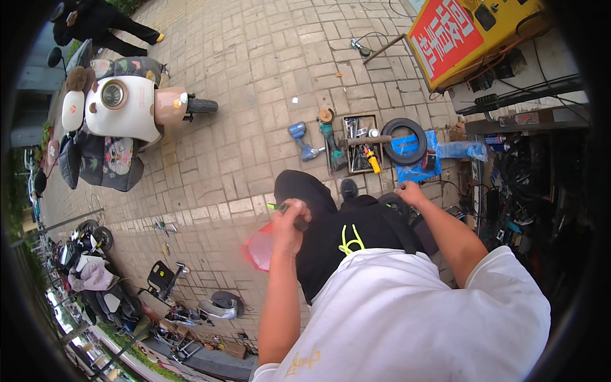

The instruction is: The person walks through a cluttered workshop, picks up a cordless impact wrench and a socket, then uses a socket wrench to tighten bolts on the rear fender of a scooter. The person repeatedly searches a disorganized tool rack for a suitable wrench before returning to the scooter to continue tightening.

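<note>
My left hand (293,221) is closed around a small dark thing with a bright yellow-green end (275,207), held over my left thigh; its kind I cannot make out. Near my right knee, my right hand (412,193) has its fingers curled in, and whatever they may grip is hidden. Just below that hand shows part of a dark wheel (396,205), partly covered by my leg. Beyond it a black tyre (405,141) lies on a blue plastic sheet (425,167). A pink plastic bag (258,247) is on the ground beside my left forearm.
Ahead lie a blue cordless drill (301,140), a green angle grinder (331,141) and a tool tray (347,167). A yellow cabinet (471,38) stands at far right, above cluttered shelves. At left are a cream scooter (130,108), a folding chair (161,280) and a person (95,25).
</note>
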{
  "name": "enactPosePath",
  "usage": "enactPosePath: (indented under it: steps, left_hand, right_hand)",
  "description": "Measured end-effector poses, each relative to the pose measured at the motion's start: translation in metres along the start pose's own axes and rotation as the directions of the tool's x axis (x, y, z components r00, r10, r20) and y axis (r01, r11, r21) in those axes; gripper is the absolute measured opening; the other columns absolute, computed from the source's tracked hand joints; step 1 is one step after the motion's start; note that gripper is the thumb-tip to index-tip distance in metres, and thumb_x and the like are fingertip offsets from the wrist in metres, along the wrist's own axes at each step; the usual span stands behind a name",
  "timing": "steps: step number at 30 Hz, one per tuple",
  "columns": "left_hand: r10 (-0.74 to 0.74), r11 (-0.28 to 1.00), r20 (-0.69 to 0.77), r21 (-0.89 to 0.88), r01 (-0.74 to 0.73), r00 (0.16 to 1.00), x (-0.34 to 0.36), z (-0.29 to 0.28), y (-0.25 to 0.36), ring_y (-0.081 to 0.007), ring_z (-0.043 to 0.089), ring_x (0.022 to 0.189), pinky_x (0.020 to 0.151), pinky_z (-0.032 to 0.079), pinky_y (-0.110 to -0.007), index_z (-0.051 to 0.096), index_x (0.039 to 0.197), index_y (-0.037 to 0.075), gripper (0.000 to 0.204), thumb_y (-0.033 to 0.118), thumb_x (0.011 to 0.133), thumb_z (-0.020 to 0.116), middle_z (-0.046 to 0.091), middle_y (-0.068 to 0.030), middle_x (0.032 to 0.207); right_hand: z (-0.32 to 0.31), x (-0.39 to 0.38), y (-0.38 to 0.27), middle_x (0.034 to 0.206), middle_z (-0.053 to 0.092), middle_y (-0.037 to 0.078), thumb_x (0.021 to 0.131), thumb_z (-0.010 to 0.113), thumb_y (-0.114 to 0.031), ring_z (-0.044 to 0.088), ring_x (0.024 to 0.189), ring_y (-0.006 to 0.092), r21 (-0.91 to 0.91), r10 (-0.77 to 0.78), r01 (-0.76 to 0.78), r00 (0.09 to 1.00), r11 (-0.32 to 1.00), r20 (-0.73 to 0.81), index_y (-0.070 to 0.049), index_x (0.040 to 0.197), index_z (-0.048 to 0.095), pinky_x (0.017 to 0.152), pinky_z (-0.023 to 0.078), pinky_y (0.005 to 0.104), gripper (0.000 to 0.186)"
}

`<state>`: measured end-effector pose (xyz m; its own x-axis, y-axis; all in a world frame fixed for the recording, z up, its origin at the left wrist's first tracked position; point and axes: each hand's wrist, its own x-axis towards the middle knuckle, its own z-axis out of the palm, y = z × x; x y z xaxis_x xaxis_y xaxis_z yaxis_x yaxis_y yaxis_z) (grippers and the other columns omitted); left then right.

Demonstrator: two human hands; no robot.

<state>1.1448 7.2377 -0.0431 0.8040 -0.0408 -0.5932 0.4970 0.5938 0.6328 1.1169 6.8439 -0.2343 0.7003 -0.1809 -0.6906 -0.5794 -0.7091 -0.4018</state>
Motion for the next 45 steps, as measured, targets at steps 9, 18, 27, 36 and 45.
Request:
enactPosePath:
  steps: [9, 18, 27, 36, 45]
  left_hand:
    - [-0.412, 0.734, -0.045, 0.575, 0.36, 0.91, 0.259, -0.04, 0.086, -0.017, 0.055, 0.061, 0.056, 0.044, -0.031, 0.054, 0.074, 0.009, 0.02, 0.017, 0.085, 0.068, 0.054, -0.0041, 0.068]
    - [-0.538, 0.545, -0.181, 0.67, 0.504, 0.823, 0.439, -0.175, -0.021, -0.0071, 0.041, 0.052, 0.049, 0.034, -0.024, 0.059, 0.073, 0.008, 0.019, 0.017, 0.087, 0.069, 0.049, 0.0036, 0.06]
    - [-0.619, 0.534, -0.143, 0.645, 0.547, 0.772, 0.455, -0.216, -0.1, -0.0114, 0.05, 0.062, 0.059, 0.036, -0.025, 0.058, 0.079, 0.003, 0.018, 0.016, 0.088, 0.068, 0.054, -0.0038, 0.067]
    - [-0.562, 0.567, -0.323, 0.519, 0.639, 0.761, 0.478, -0.204, -0.106, -0.0136, 0.052, 0.062, 0.062, 0.04, -0.027, 0.057, 0.079, 0.005, 0.018, 0.017, 0.088, 0.068, 0.055, -0.0045, 0.065]
    - [-0.551, 0.581, -0.331, 0.507, 0.637, 0.766, 0.474, -0.217, -0.119, -0.0139, 0.052, 0.059, 0.058, 0.04, -0.026, 0.054, 0.077, 0.007, 0.022, 0.019, 0.09, 0.066, 0.056, -0.0056, 0.065]
  right_hand:
    - [0.139, 0.088, -0.145, 0.072, 0.065, 0.012, 0.081, 0.069, -0.027, 0.062, 0.06, 0.0194, 0.69, 0.331, -0.252, 0.944, 0.679, 0.019, 0.004, 0.088, 0.067, 0.06, 0.05, 0.0355, 0.032]
    - [0.354, 0.248, -0.205, 0.066, 0.058, 0.004, 0.084, 0.069, -0.024, 0.052, 0.054, 0.0133, 0.8, 0.598, -0.502, 0.766, 0.329, 0.235, 0.0, 0.085, 0.065, 0.046, 0.041, 0.0295, 0.025]
    - [0.476, 0.474, -0.109, 0.099, 0.063, 0.005, 0.08, 0.075, -0.039, 0.055, 0.091, 0.0168, 0.933, 0.801, -0.359, 0.551, -0.025, 0.234, -0.008, 0.102, 0.063, 0.08, 0.043, 0.0394, 0.04]
    - [0.433, 0.442, -0.129, 0.095, 0.065, 0.011, 0.082, 0.073, -0.027, 0.06, 0.08, 0.0165, 0.918, 0.539, -0.381, 0.799, 0.11, 0.267, -0.002, 0.101, 0.066, 0.072, 0.048, 0.0346, 0.032]
    - [0.504, 0.404, -0.21, 0.097, 0.069, 0.02, 0.077, 0.074, -0.045, 0.067, 0.092, 0.0333, 0.444, 0.494, -0.766, 0.641, 0.465, 0.588, 0.002, 0.102, 0.067, 0.08, 0.051, 0.0413, 0.053]
